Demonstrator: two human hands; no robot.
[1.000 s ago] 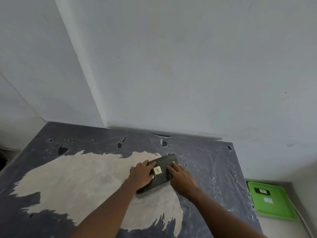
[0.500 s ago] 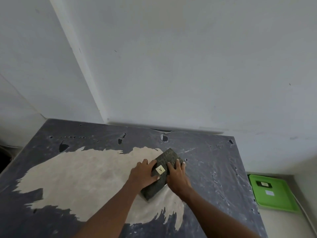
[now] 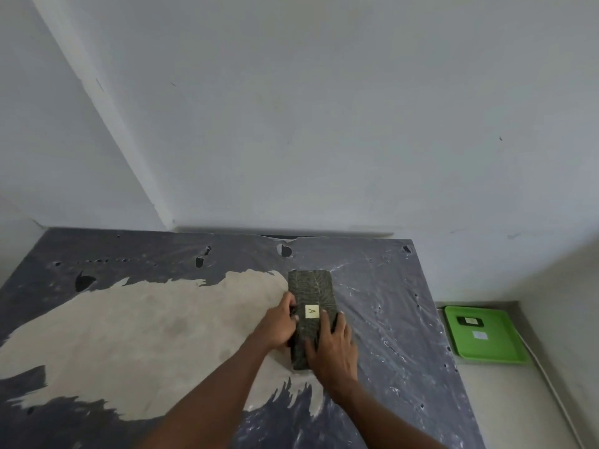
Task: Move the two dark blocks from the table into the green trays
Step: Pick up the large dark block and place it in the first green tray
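Both hands, left hand (image 3: 278, 325) and right hand (image 3: 334, 345), clamp the dark block (image 3: 312, 306). It's swung round lengthwise now. Green tray (image 3: 486, 351) awaits.

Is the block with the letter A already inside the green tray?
No, the block lies on the table between both hands, and the green tray sits off to the right.

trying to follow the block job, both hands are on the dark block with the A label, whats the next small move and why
Probably lift it and carry it right toward the green tray. The left hand and right hand already clasp the dark block from either side, while it seems to lie on the table; the tray sits lower, beyond the table's right edge.
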